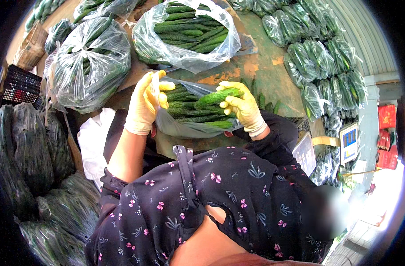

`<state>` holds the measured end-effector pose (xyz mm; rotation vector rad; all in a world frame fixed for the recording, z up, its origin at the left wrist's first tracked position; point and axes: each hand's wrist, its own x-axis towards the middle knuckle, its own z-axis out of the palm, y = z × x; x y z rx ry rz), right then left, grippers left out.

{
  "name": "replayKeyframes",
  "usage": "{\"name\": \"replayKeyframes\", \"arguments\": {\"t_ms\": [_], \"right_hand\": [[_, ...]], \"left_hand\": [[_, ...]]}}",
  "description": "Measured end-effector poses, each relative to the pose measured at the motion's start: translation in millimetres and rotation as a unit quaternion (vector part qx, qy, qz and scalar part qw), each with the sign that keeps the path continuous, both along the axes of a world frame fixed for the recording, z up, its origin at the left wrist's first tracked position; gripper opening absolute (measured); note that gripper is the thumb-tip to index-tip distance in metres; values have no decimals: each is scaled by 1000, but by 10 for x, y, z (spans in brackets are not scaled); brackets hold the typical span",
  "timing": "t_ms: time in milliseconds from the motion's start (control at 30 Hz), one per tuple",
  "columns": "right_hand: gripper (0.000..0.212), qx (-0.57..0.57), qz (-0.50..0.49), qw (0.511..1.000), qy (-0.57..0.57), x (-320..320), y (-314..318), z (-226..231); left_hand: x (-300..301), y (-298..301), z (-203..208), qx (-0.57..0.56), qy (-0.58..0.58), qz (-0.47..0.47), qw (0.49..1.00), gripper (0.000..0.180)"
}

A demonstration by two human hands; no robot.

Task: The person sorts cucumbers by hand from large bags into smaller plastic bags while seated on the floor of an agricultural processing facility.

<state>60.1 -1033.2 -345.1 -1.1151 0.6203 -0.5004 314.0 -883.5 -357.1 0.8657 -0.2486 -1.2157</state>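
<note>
My right hand (pixel 243 107), in a pale yellow glove, is closed around a single green cucumber (pixel 210 98) above an open clear plastic bag (pixel 167 126). Several cucumbers (pixel 184 112) lie side by side inside that bag, in front of my body. At the bag's left edge, my left hand (pixel 144 103), gloved likewise, grips the raised plastic between thumb and fingers. Just beyond stands a larger open bag (pixel 142 37) packed with cucumbers (pixel 189 31). A few loose cucumbers (pixel 262 98) rest right of my right hand.
A tied bag of cucumbers (pixel 89 66) stands at the left. Filled bags (pixel 29 142) are piled at lower left, near a black crate (pixel 20 86). More small packed bags (pixel 320 57) line the right side, along with a scale with a blue display (pixel 348 142).
</note>
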Motion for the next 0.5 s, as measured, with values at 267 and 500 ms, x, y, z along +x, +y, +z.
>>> {"name": "replayKeyframes", "arguments": {"t_ms": [267,500], "right_hand": [[19,45,-14,994,-99,294,-12,-7],[33,94,41,993,-59,683,-18,122]], "left_hand": [[-73,-10,17,5,-27,-16,1000,59],[-39,-39,11,3,-10,-22,1000,59]]}}
